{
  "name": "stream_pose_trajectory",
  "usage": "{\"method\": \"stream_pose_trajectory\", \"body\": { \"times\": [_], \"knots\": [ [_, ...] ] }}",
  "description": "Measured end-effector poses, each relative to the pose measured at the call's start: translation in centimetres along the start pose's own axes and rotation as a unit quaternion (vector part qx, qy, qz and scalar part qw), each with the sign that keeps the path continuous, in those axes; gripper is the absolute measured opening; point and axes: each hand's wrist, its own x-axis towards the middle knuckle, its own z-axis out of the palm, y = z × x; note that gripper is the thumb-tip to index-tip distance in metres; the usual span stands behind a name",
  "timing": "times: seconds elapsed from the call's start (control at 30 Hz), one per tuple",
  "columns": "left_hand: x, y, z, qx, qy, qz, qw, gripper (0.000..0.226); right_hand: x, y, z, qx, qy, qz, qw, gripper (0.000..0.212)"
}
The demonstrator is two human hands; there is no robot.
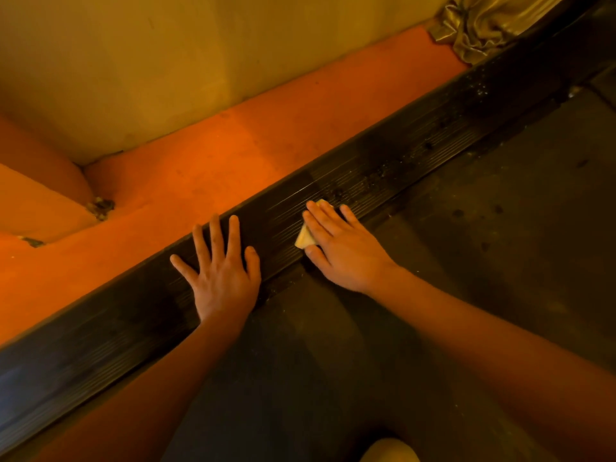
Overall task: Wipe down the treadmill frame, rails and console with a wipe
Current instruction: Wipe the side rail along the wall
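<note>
Treadmill rail (383, 168), seen from the head camera: the dark ribbed strip runs on a long diagonal from the lower left of the view to the upper right, its grooves following that same axis.

The right hand (343, 248) lies flat on the rail, fingers straight and pressing a small folded pale wipe (305, 240) against the ribs. The wipe peeks out beside the thumb and past the fingertips. The flat press likely serves to work the wipe into the grooves.

The left hand (221, 271), empty, rests on the same rail just beside the right, lower along its length. Its fingers are spread and straight and its palm is down, apparently bracing the person's weight.

Pale specks of dust show on the rail beyond the right hand, towards the upper end, so that stretch looks not yet wiped.

The treadmill belt (500, 245) lies along the rail's near side. Orange floor (233, 145) borders its far side, with a plain wall (166, 61) beyond. A crumpled gold cloth (483, 25) sits near the rail's upper end.
</note>
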Motion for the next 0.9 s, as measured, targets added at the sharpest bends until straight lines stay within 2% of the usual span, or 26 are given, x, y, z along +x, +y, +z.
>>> {"method": "stream_pose_trajectory", "body": {
  "times": [0.2,0.5,0.77,0.9],
  "knots": [
    [0.1,0.6,-0.3,0.000,-0.009,0.002,1.000,0.061,5.2,-1.1,-2.0,0.020,0.023,0.021,0.999,0.063],
    [0.0,0.5,-0.3,-0.002,0.001,0.003,1.000,0.061,-2.2,-0.7,1.1,0.014,0.003,0.027,1.000,0.065],
    [0.0,0.5,-0.3,-0.007,-0.003,0.000,1.000,0.061,7.8,-0.3,-1.9,-0.001,0.056,0.038,0.998,0.065],
    [0.0,0.5,-0.3,-0.004,-0.004,-0.001,1.000,0.061,5.0,-0.2,-0.6,0.018,0.068,0.024,0.997,0.066]
  ]
}}
